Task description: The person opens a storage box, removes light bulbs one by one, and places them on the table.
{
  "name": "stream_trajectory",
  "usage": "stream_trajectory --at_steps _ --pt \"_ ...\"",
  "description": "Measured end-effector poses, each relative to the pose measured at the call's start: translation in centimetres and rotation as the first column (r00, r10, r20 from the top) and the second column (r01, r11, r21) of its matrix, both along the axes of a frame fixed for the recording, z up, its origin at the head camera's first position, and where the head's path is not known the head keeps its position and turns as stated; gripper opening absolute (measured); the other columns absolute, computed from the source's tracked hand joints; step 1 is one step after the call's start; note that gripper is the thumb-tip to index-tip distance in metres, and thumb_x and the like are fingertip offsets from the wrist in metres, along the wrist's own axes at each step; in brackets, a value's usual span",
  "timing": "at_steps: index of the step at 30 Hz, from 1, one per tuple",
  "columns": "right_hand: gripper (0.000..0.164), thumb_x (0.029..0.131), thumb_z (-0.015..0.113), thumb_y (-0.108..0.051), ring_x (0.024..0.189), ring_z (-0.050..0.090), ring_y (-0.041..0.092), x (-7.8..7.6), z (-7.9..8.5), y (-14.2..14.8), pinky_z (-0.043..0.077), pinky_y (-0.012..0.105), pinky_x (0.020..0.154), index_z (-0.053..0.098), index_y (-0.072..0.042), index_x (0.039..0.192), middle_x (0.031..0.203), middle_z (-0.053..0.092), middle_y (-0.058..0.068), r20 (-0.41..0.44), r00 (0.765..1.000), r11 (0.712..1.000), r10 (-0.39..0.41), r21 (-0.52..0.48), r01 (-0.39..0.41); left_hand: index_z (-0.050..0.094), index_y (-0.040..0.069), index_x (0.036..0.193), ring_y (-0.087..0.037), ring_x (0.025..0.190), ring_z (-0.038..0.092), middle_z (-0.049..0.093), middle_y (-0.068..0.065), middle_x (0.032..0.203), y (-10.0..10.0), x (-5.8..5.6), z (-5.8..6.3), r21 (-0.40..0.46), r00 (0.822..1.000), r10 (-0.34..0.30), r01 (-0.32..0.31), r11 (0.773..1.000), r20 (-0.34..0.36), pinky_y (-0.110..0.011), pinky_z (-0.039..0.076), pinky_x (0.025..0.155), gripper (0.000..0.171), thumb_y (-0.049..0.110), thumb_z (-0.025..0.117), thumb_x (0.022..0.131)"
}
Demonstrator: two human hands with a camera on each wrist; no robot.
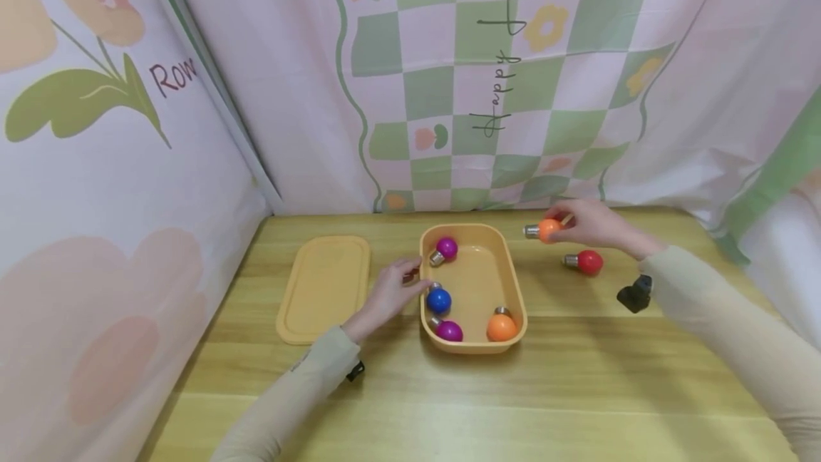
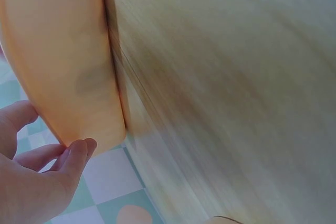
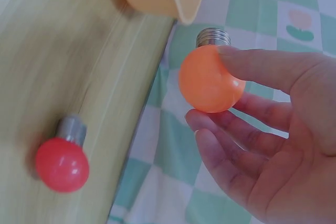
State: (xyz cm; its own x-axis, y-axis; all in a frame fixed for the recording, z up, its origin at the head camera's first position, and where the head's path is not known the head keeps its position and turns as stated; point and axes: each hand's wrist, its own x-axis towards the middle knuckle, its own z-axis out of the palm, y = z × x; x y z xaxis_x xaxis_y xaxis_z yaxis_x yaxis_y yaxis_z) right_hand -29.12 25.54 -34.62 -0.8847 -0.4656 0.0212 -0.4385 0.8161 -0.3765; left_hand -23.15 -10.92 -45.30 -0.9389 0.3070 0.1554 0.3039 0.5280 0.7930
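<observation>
My right hand (image 1: 590,223) pinches an orange light bulb (image 3: 207,80) between thumb and fingers, its metal screw base facing the box. Below that hand, a red light bulb (image 1: 589,262) lies on its side on the table. A yellow-orange plastic box (image 1: 521,305) stands open-topped at the middle. Inside are a purple bulb (image 1: 447,248) at the far left, a blue bulb (image 1: 439,301), another purple bulb (image 1: 450,331) and an orange bulb (image 1: 502,326) in the near right corner. My left hand (image 1: 391,294) grips the box's left rim, fingertips (image 2: 79,148) against its wall.
Left of the box, a matching flat lid (image 1: 327,287) lies on the wooden table (image 1: 462,405). A printed curtain (image 1: 430,91) hangs along the table's back edge, and another floral cloth (image 1: 128,234) stands at the left. A black wrist device (image 1: 635,294) sits under the right sleeve.
</observation>
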Motion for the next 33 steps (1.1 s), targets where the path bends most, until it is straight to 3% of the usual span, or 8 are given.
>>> stream_trajectory --at_steps 7,17,28,33 --pt "0.044 0.085 0.078 -0.025 0.094 0.07 0.041 -0.1 -0.4 2.5 0.06 0.053 0.083 0.065 0.005 0.114 0.111 0.069 0.026 -0.008 0.999 0.999 -0.041 0.017 0.041 0.051 -0.003 0.139 -0.034 0.115 0.065 0.062 -0.024 0.128 0.0 0.2 0.2 -0.002 1.0 0.011 -0.011 1.0 0.021 -0.039 0.058 0.1 0.055 0.02 0.07 0.093" --pt "0.039 0.083 0.08 -0.018 0.092 0.069 0.041 -0.2 -1.7 5.4 0.063 0.046 0.076 0.065 0.009 0.108 0.105 0.069 0.028 -0.038 0.998 0.999 -0.051 -0.021 0.05 0.052 -0.002 0.139 -0.031 0.116 0.065 0.062 -0.023 0.131 0.0 0.1 0.1 -0.021 1.0 0.012 -0.012 1.0 0.015 -0.036 0.058 0.1 0.054 0.022 0.069 0.094" --pt "0.045 0.085 0.078 -0.026 0.094 0.068 0.042 0.0 -2.4 7.8 0.059 0.05 0.08 0.065 0.008 0.112 0.108 0.069 0.029 -0.015 0.99 0.989 -0.142 0.036 0.142 0.052 -0.002 0.139 -0.031 0.115 0.065 0.062 -0.023 0.13 0.0 0.1 0.0 -0.021 1.0 0.012 -0.011 1.0 0.013 -0.036 0.058 0.099 0.055 0.022 0.069 0.093" --pt "0.051 0.087 0.075 -0.028 0.1 0.065 0.047 0.0 -2.8 8.7 0.055 0.06 0.086 0.062 0.01 0.117 0.113 0.067 0.032 0.014 0.986 0.985 -0.165 0.055 0.164 0.052 -0.003 0.139 -0.031 0.114 0.066 0.063 -0.023 0.128 0.1 0.0 -0.1 -0.021 1.0 0.011 -0.011 1.0 0.008 -0.037 0.059 0.099 0.055 0.022 0.069 0.093"
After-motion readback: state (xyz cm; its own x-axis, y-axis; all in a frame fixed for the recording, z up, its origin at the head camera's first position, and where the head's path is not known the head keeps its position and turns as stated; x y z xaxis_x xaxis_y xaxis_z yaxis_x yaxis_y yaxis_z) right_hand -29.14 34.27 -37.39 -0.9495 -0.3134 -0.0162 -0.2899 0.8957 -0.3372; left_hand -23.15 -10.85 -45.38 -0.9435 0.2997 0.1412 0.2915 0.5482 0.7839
